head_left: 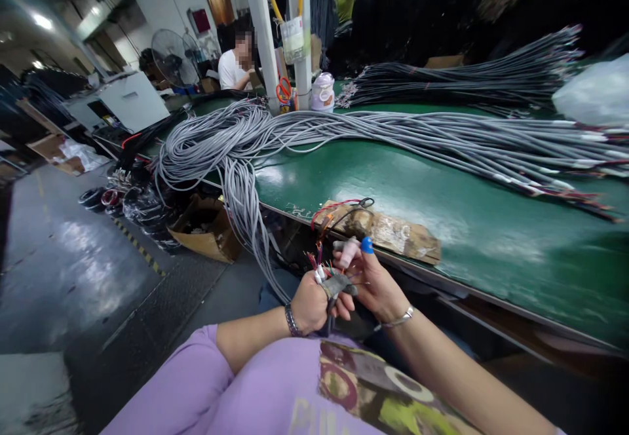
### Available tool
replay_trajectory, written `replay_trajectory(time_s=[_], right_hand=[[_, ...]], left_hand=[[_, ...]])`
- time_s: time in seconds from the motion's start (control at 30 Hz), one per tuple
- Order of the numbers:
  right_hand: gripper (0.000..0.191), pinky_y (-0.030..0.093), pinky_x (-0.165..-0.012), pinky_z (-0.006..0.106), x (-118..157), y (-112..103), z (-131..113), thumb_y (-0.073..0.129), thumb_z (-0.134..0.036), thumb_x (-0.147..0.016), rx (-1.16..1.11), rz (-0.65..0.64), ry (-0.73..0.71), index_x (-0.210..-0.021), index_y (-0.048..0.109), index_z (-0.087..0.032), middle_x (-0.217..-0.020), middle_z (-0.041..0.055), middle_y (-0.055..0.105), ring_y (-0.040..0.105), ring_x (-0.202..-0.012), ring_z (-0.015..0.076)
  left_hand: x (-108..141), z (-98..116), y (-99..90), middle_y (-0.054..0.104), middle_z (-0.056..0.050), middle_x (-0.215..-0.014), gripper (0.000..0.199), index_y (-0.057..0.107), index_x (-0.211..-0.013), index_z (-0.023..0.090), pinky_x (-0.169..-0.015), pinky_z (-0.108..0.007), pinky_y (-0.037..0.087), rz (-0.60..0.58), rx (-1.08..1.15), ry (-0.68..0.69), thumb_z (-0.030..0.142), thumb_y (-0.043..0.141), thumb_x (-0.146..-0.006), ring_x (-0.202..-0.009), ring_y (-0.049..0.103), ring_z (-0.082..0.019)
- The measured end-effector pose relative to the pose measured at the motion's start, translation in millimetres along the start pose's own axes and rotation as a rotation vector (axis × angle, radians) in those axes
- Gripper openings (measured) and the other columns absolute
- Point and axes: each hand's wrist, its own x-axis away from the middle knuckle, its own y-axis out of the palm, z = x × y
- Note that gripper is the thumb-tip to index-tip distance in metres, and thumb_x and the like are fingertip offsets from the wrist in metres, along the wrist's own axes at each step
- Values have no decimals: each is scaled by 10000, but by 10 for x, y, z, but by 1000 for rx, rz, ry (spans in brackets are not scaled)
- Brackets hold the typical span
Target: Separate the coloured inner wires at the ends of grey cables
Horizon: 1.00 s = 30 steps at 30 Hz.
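Slim grey cables with splayed multicoloured wire ends (320, 272) are gripped by the left hand (310, 304) beside the glossy green tabletop (304, 183), partly blocked by a scuffed brown board (405, 237); how far the right hand (382, 289) is closed cannot be told.

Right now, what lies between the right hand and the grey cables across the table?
In the head view, beyond the right hand: a worn wooden board, red and black wires over its left end, then green tabletop.
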Motion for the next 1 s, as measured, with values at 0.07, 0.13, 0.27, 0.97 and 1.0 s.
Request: replay_trajectory(time_s=[0.07,0.13,0.27,0.97,1.0], right_hand=[[449,537,-563,264,25,-22,-13,624,-643,-726,-2,-45,-4,-825,687,-209,-722,28,689,610,-581,147],[465,524,-555,258,53,-28,-35,605,-647,-741,-1,-75,1,-835,692,-200,-746,35,689,595,-584,138],[312,482,-538,230,88,12,-77,699,-506,-741,49,-78,0,-820,697,-204,-705,8,663,553,-563,113],[483,484,-482,305,-29,21,13,597,-657,-739,92,-62,28,-782,703,-188,-599,39,653,570,-485,168],[463,496,-502,303,-29,21,18,605,-640,-745,77,-46,24,-791,703,-190,-617,38,661,584,-509,168]], left_hand=[[35,-10,-9,606,-27,-502,483,571,-660,118,-307,-175,249,11,-5,1,586,691,-627,-346,533,-101],[68,-31,-25,610,-27,-507,503,570,-659,121,-309,-175,255,30,-6,23,606,695,-613,-349,537,-102],[85,-94,-61,633,-36,-540,494,577,-671,122,-329,-170,272,66,-48,115,607,673,-659,-373,550,-95],[-27,-124,-50,640,-26,-581,389,605,-736,124,-351,-167,316,114,-133,176,511,645,-738,-399,562,-89],[-25,-124,-49,637,-25,-576,395,603,-730,124,-349,-167,313,111,-143,169,517,643,-738,-394,558,-87]])
